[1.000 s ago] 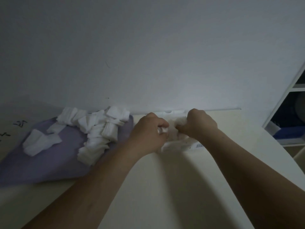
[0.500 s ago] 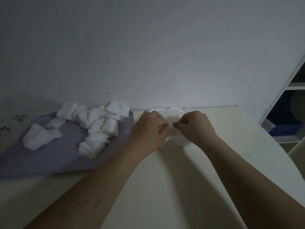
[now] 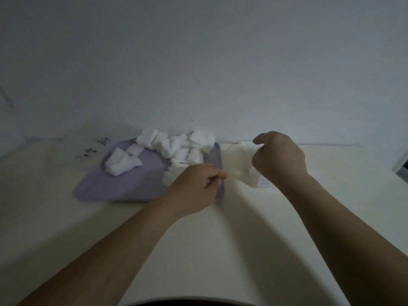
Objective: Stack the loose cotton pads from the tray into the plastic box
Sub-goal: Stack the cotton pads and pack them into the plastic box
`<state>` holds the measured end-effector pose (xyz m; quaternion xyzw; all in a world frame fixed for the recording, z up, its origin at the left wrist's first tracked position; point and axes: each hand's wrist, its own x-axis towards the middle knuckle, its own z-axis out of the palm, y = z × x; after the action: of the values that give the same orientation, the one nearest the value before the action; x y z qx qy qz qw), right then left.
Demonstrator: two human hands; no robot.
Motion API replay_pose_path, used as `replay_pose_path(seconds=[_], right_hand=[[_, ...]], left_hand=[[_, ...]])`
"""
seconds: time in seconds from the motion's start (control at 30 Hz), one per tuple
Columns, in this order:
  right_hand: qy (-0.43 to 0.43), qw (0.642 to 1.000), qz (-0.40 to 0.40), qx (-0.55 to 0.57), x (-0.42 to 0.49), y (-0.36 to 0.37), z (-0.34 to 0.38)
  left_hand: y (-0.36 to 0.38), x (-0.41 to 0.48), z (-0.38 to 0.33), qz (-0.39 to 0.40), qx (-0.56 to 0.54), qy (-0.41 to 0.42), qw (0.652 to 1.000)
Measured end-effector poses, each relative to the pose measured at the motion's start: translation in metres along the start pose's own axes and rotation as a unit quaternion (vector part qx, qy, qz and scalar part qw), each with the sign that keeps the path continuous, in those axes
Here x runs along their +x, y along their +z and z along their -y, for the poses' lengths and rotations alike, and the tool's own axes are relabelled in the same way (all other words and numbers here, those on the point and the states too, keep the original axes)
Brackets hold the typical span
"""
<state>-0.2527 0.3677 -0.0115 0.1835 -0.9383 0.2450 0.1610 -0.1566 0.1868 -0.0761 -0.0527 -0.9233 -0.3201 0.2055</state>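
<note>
A lilac tray (image 3: 123, 184) at the left holds a loose heap of white cotton pads (image 3: 176, 146), with a smaller clump (image 3: 120, 163) apart from it. Right of the tray stands the clear plastic box (image 3: 239, 167), its white lid edge (image 3: 246, 145) at the back. What is inside the box is blurred. My left hand (image 3: 195, 188) hovers over the tray's right rim next to the nearest pads, fingers loosely curled and holding nothing I can see. My right hand (image 3: 279, 159) is raised over the box's right side, fingers loosely curled, and covers part of it.
The cream table (image 3: 220, 250) ends at the grey wall (image 3: 198, 62) just behind the tray and box. Dark scribbles (image 3: 92, 149) mark the table left of the tray. A white shelf edge (image 3: 400, 165) shows at the far right.
Both hands have come off the pads in the box. My left hand moved left to the tray's right edge and my right hand lifted. The camera swung left.
</note>
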Motion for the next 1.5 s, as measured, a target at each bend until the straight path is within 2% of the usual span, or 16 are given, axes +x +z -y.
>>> replay_pose_path(seconds=[0.1, 0.2, 0.27, 0.33, 0.53, 0.7, 0.8, 0.93, 1.0, 1.07, 1.13, 1.3, 1.5], right_hand=[[-0.052, 0.987, 0.067, 0.138, -0.019, 0.031, 0.045], [-0.053, 0.967, 0.156, 0.192, -0.034, 0.071, 0.07], [-0.056, 0.961, 0.174, 0.209, -0.038, 0.09, 0.077], [-0.057, 0.958, 0.184, 0.212, -0.037, 0.1, 0.083], [-0.063, 0.946, 0.251, 0.197, -0.023, 0.114, 0.089], [-0.092, 0.939, 0.261, 0.202, -0.02, 0.114, 0.087], [-0.09, 0.931, 0.258, 0.241, -0.022, 0.117, 0.081], [-0.045, 0.917, 0.201, 0.341, -0.022, 0.121, 0.075], [-0.005, 0.879, 0.191, 0.438, -0.022, 0.12, 0.074], [0.033, 0.821, 0.211, 0.529, -0.021, 0.12, 0.072], [0.032, 0.772, 0.24, 0.588, -0.024, 0.116, 0.072], [0.065, 0.724, 0.253, 0.638, -0.027, 0.117, 0.072], [0.083, 0.724, 0.244, 0.64, -0.026, 0.117, 0.073]], left_hand=[[-0.024, -0.025, 0.026, -0.058, 0.031, -0.053, 0.996], [-0.05, -0.042, 0.055, -0.132, 0.059, -0.179, 0.973], [-0.059, -0.047, 0.075, -0.122, 0.061, -0.239, 0.962], [-0.062, -0.046, 0.088, -0.105, 0.052, -0.256, 0.96], [-0.049, -0.018, 0.089, -0.058, 0.089, -0.245, 0.964], [-0.044, -0.011, 0.09, -0.066, -0.031, -0.27, 0.96], [-0.045, -0.016, 0.091, -0.103, -0.076, -0.266, 0.955], [-0.054, -0.024, 0.081, -0.148, -0.139, -0.246, 0.948], [-0.062, -0.025, 0.074, -0.156, -0.197, -0.221, 0.942], [-0.067, -0.026, 0.07, -0.143, -0.229, -0.197, 0.943], [-0.066, -0.026, 0.069, -0.119, -0.256, -0.184, 0.942], [-0.063, -0.027, 0.07, -0.076, -0.247, -0.176, 0.95], [-0.062, -0.026, 0.075, -0.101, -0.255, -0.182, 0.944]])
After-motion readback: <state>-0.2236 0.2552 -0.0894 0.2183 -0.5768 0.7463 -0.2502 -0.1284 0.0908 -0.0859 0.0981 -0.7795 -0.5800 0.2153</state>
